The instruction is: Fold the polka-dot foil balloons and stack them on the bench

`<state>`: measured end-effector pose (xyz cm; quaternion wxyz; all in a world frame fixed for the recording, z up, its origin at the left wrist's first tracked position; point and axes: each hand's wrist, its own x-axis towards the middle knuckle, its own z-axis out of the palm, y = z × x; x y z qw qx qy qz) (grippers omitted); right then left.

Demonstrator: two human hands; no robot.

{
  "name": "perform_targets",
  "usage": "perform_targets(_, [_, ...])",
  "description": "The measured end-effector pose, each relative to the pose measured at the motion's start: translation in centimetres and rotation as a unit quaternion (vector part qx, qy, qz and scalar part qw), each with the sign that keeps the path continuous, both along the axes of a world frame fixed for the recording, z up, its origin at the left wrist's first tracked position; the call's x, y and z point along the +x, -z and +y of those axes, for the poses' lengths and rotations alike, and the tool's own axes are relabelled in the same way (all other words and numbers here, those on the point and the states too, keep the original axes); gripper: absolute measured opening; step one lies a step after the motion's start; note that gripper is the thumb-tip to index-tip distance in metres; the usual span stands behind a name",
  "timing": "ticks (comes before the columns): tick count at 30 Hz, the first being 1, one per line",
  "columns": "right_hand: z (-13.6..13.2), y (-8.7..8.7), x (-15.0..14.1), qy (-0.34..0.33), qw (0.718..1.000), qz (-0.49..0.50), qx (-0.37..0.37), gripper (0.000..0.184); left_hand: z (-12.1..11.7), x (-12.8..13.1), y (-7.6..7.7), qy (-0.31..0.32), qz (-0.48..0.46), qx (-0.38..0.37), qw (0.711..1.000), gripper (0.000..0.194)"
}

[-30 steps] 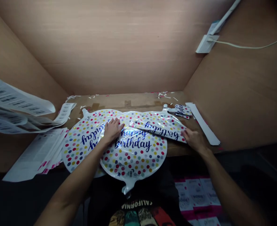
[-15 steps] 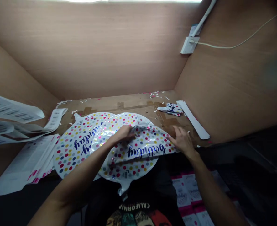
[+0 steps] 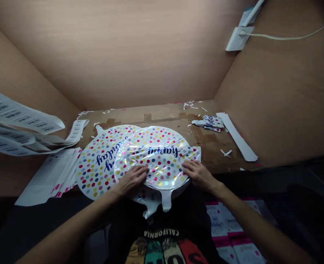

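A flat foil balloon [image 3: 162, 167], white with coloured dots and the word "happy", lies partly folded over, its tail hanging toward me. My left hand [image 3: 133, 178] rests on its left side, fingers stretched and lying on the foil. At the right side, my right hand [image 3: 202, 176] lies with its fingers spread on the near edge. Both thumbs are mostly hidden. Beneath and to the left lies another dotted balloon [image 3: 93, 172] reading "birthday". A small folded balloon [image 3: 213, 123] sits apart at the back right.
Barcode label strips [image 3: 27, 113] hang at the left above a fanned stack of printed sheets [image 3: 46, 172]. White card strips [image 3: 239, 137] lie along the right panel. Paper scraps [image 3: 189, 105] litter the taped cardboard surface [image 3: 162, 115]. Pink-and-white packets [image 3: 228, 231] are below right.
The upper balloon's folded layer now shows "happy" instead of "birthday", with its tail toward me. My left hand has let go of the bunched foil; both hands now lie on the folded balloon.
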<state>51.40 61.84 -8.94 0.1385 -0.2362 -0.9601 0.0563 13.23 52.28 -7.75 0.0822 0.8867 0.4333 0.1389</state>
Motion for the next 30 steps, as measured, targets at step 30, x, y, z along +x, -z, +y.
perform_targets(30, [0.3, -1.3, -9.4, 0.135, 0.607, 0.442, -0.647, 0.048, 4.6, 7.3, -5.5, -0.272, -0.541, -0.394, 0.692, 0.034])
